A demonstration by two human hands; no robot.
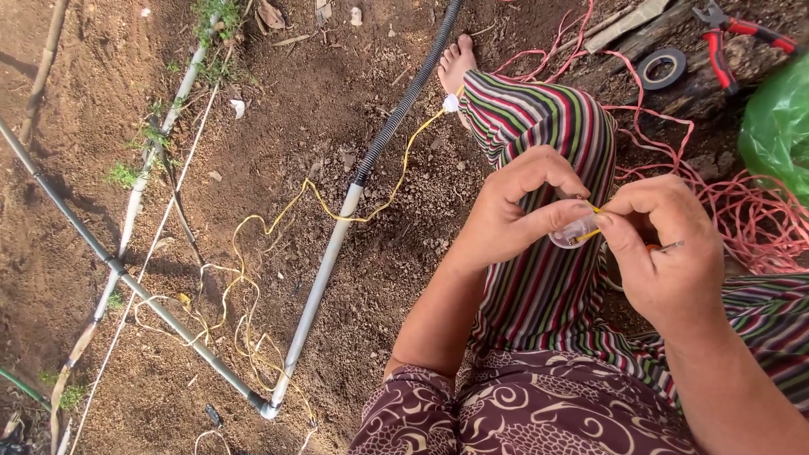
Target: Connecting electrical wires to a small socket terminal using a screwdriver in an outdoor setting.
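Clear cap: a small see-through plastic piece [574,232] is being held over the person's lap, above the striped trouser leg [539,286], close to the eyes for fine work.
Left hand: the left hand [516,209] is curling round it, thumb and fingers pinching the cap to steady it.
Right hand: the right hand [666,244] is pressing thumb and forefinger together on the thin yellow wire [593,221] at the cap's mouth; a slim metal tip [672,247] is poking out beside the fingers.
Wire run: the yellow wire is trailing in loose loops [244,286] over dry, crumbly brown soil [337,101].
Pipes: smooth grey tubes [320,278] are lying joined at a corner; a ribbed black hose [404,101] is feeding one.
Tools: red-handled pliers [742,34] and a black tape roll [661,67] are resting within reach, beside tangled red cord [742,219].
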